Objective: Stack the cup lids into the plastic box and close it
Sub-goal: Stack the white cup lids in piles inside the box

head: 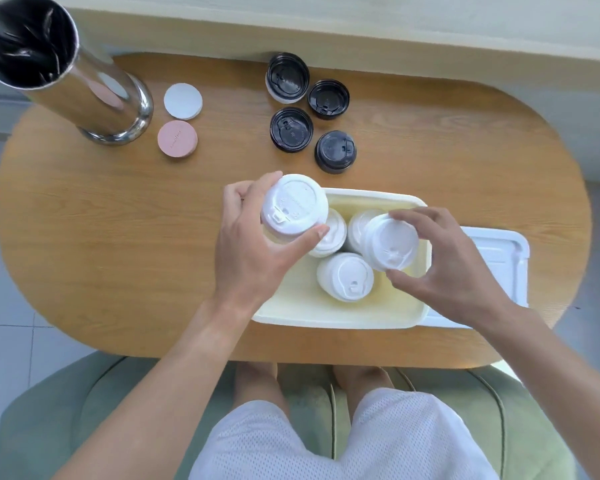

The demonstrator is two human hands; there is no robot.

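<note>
Seat: green padded chair (84,410) at the near edge, partly hidden by the person's white mesh shorts (343,441) and forearms.
Table: oval wooden top (118,237) with visible grain; its near edge is partly covered by the arms.
Plastic box: white rectangular box (343,315), open, near-centre on the table; its left rim is hidden under the left wrist.
Box lid: white moulded lid (499,258) flat on the table, touching the box's right side; its near part is hidden by the right hand.
Lids in box: one white stack (345,277) fully visible; two further stacks behind it are mostly covered.
Left hand: left hand (253,244) grips a white lid stack (293,207) between thumb and fingers, above the box's far-left corner.
Right hand: right hand (444,268) pinches a second white stack (390,242) over the box's right half.
Black lids: four round black lids (291,129), far of the box.
Coasters: one white disc (183,100), one pink disc (177,138); the pink disc's imprint is unreadable.
Metal cylinder: polished steel holder (84,81), far left, with dark, indistinct contents.
</note>
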